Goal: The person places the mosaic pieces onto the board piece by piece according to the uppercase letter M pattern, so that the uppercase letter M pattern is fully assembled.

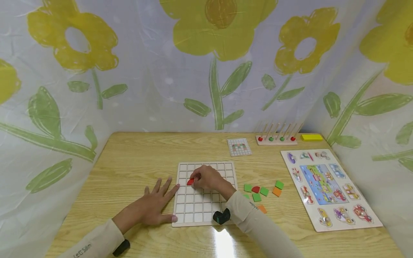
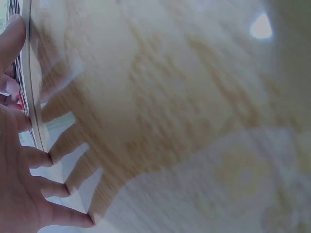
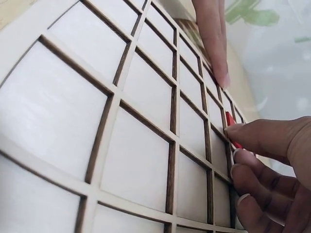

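One red rounded tile [image 1: 190, 182] is being pinched in my right hand [image 1: 210, 178] at the gridded board [image 1: 189, 208]'s upper left, contact unclear; my left hand [image 1: 154, 207], fingers spread, is bracing the edge; I'm favouring square seating.

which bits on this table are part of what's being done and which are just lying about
In use, or probably so:
- grid board, touched by the left hand
- red piece, pinched by the right hand
- loose coloured pieces
- patterned card

Apparently just lying about:
- peg stand
- yellow block
- vehicle puzzle
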`<state>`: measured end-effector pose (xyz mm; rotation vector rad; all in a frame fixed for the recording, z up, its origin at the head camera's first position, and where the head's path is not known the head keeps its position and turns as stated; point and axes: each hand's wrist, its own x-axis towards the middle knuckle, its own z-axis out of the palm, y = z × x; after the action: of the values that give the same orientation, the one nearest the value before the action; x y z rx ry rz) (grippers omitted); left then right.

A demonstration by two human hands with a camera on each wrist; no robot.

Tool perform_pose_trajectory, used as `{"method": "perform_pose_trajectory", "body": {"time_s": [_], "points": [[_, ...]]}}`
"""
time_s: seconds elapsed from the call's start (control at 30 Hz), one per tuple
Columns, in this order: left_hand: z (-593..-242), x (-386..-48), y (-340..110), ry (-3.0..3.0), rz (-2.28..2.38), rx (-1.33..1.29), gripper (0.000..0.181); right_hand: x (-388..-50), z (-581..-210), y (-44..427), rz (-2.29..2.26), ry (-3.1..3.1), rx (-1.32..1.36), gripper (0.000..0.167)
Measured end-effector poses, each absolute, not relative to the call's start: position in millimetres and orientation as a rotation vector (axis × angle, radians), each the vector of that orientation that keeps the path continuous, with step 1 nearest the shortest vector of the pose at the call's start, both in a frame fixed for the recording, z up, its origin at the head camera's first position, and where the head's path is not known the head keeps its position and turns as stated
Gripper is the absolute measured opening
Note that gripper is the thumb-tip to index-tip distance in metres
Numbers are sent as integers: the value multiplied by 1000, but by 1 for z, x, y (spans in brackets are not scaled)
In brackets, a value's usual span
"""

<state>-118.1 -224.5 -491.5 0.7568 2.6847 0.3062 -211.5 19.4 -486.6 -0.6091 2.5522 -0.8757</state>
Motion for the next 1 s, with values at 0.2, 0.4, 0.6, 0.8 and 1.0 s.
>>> {"method": "perform_pose_trajectory", "body": {"time_s": [0.2,0.4,0.6,0.8,1.0], "points": [[-491,-119,-224,2679,297,746,101,-212,-486,20,-860,2564,-648,22],[-490,-119,-224,2672,302,742,101,-210,-484,25,-926,2548,-681,31],[-490,-119,-224,2676,299,746,102,-210,-483,36,-1059,2514,-708,32],[-488,-119,-223,2671,307,736,102,-215,-483,50,-1160,2487,-742,34],[-487,-118,-223,2674,301,737,102,-217,-483,70,-1229,2482,-768,33]]}}
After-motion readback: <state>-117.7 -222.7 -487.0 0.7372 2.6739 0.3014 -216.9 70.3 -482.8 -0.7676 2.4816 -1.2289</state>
